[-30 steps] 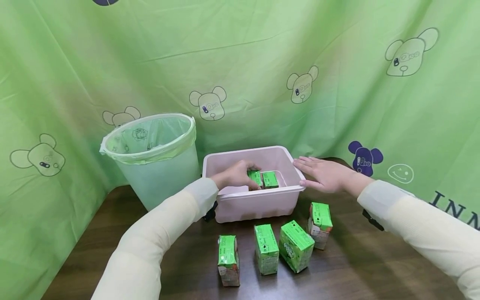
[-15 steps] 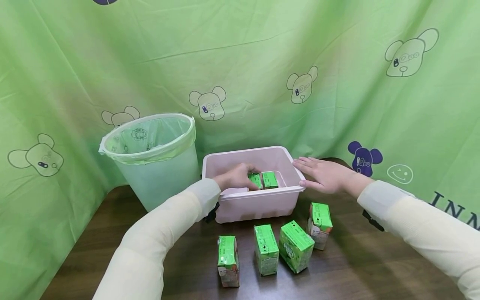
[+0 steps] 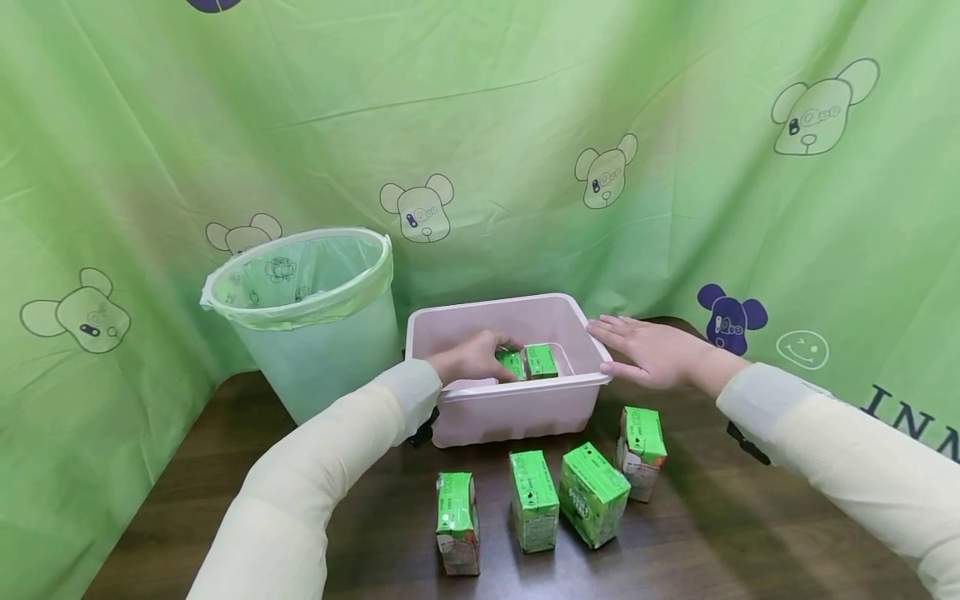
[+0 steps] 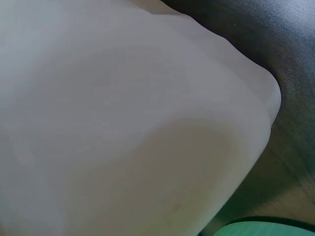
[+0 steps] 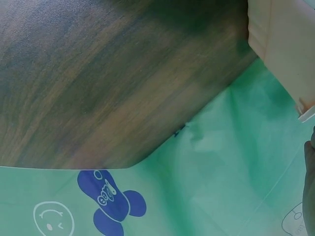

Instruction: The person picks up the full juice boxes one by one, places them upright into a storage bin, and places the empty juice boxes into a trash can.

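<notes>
Inside the pink bin [image 3: 517,418], it's the left hand [image 3: 478,356] nearer, grip pinching a green carton [image 3: 513,363], second carton [image 3: 541,361] just rightward, straight-fingered right hand [image 3: 654,351] against the rim.

From the head I look forward and down over the table [image 3: 367,533], standing far enough off to fit in tub [image 3: 517,414], bin [image 3: 322,358] and curtain [image 3: 495,100]. My left wrist feed arrives upside down, so close to the tub's outer wall that it nearly fills the view, sharing only table and a bit of bin with the head. My right wrist feed, also inverted, faces across the table, sharing the blue bear [image 3: 731,319], smiley [image 3: 802,350] and tub's edge.
</notes>
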The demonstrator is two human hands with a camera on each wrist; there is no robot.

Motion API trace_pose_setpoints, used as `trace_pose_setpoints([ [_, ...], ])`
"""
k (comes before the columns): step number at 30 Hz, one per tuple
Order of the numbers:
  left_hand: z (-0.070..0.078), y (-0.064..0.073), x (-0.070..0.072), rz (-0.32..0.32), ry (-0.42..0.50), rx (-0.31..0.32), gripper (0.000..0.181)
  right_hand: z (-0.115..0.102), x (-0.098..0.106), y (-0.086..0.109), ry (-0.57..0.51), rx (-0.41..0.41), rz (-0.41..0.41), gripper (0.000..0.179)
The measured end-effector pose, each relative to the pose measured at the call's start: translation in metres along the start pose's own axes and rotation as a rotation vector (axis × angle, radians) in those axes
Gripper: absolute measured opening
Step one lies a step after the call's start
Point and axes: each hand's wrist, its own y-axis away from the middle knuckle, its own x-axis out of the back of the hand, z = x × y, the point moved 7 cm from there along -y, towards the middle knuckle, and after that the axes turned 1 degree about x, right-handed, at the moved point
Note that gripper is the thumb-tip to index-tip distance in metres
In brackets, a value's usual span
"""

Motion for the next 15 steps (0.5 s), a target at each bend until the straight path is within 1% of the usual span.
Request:
trace_pose_setpoints([
  [4,0.0,0.003,0.001,-0.007,0.028,0.01,0.059,-0.001,0.001,0.0,-0.003,0.002,-0.005,0.065],
  [7,0.0,0.006,0.003,-0.004,0.072,0.011,0.064,-0.002,0.001,-0.001,0.001,0.0,-0.017,0.065],
  [12,0.001,0.012,0.009,0.023,0.16,-0.013,0.07,-0.002,0.001,-0.002,0.024,0.007,-0.038,0.064],
  [15,0.004,0.018,0.015,0.045,0.182,-0.024,0.068,-0.002,0.001,-0.003,0.033,0.016,-0.041,0.064],
])
